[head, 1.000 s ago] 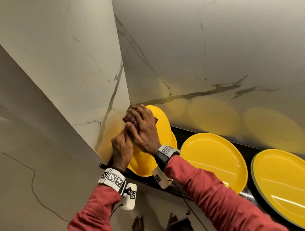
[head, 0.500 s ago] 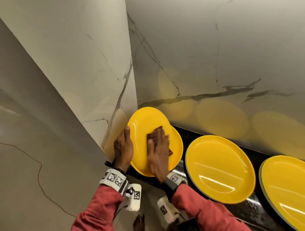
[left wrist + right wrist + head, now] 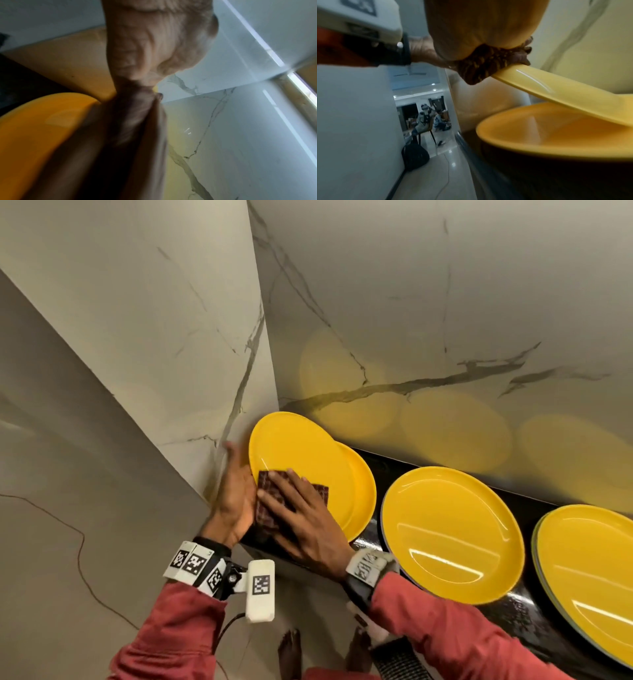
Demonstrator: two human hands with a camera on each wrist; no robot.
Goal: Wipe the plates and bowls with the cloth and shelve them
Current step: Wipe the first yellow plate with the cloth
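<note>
A yellow plate (image 3: 301,460) sits tilted at centre left of the head view, its lower edge lifted over a second yellow plate (image 3: 363,491) lying flat beneath it on a black shelf (image 3: 387,463) in a marble corner. A dark reddish-brown checked cloth (image 3: 270,501) lies on the lower left part of the tilted plate. The right hand (image 3: 301,522) presses flat on the cloth with its fingers straight and slightly spread. The left hand (image 3: 236,494) holds the plate's left rim from the side, fingers extended along the edge towards the wall; how tightly it grips cannot be told, and the left wrist view is too blurred to help. In the right wrist view the cloth (image 3: 488,63) bunches under the palm against the plate's rim (image 3: 539,83).

To the right in the head view, a third yellow plate (image 3: 452,535) rests flat on the shelf, and a stack of yellow plates (image 3: 589,583) fills the lower right edge. Marble wall (image 3: 445,285) with dark veins rises behind, showing yellow reflections. Both wrists wear white marker bands (image 3: 191,563) over red sleeves (image 3: 462,642).
</note>
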